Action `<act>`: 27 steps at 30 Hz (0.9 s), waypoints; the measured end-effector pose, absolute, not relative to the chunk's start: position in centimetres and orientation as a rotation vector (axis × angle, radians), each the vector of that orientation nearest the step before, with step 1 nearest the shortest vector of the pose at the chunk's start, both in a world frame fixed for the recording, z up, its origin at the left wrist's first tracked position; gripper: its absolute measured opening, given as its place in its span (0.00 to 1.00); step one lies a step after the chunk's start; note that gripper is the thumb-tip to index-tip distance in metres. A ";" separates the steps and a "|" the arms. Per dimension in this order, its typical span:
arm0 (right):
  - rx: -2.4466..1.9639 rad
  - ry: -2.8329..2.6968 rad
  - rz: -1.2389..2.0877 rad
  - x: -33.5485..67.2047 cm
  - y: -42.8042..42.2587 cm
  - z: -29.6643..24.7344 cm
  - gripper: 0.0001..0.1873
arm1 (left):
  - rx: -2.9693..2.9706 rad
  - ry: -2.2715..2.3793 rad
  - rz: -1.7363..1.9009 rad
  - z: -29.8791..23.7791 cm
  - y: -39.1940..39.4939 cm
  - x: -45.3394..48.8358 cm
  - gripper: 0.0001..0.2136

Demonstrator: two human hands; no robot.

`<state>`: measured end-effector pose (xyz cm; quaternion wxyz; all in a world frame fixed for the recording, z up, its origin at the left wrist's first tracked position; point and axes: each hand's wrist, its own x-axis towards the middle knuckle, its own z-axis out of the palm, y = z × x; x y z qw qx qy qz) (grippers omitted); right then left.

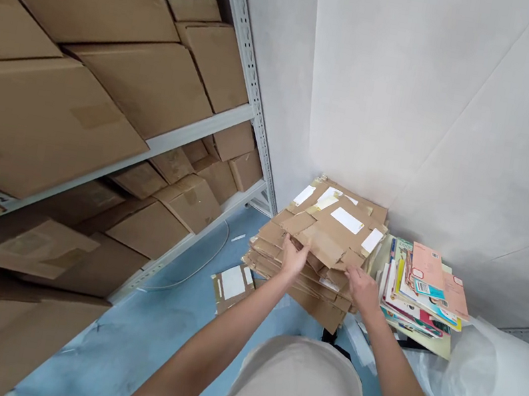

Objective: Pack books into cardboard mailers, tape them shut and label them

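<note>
A stack of flattened cardboard boxes [326, 235] with white labels lies in the corner against the white wall. My left hand [293, 259] grips the near edge of the stack, fingers curled into the cardboard layers. My right hand [361, 288] holds the near right edge of the same stack, fingers tucked under the upper sheets. Both forearms reach forward from my body toward the pile.
A metal shelf rack [247, 60] full of brown cartons [55, 116] fills the left. A stack of colourful books [423, 295] sits right of the cardboard. Clear plastic wrap [497, 385] lies at far right. A loose cardboard piece [231, 284] lies on the blue floor [145, 333].
</note>
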<state>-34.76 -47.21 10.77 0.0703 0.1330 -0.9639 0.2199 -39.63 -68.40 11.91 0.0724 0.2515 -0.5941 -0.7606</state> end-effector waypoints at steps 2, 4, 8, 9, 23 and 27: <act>0.386 -2.910 0.645 -35.3 -47.1 11.2 0.15 | 0.494 -1.944 -2.107 12.2 -68.3 -38.0 0.25; 0.363 -2.911 0.660 -35.8 -47.0 11.6 0.15 | 0.175 -2.124 -2.158 12.2 -68.0 -36.3 0.19; 0.317 -2.889 0.707 -36.7 -46.9 11.7 0.16 | -0.349 -2.361 -2.249 11.4 -67.2 -34.6 0.20; 0.308 -2.882 0.721 -36.8 -46.9 11.7 0.16 | -0.378 -2.395 -2.206 11.0 -67.0 -34.6 0.23; 0.130 -2.631 1.011 -36.2 -47.1 12.2 0.21 | 0.095 -2.211 -2.171 8.8 -68.1 -35.9 0.30; 0.231 -2.547 1.142 -34.5 -47.2 12.7 0.18 | 0.747 -1.714 -2.385 10.1 -68.8 -38.9 0.24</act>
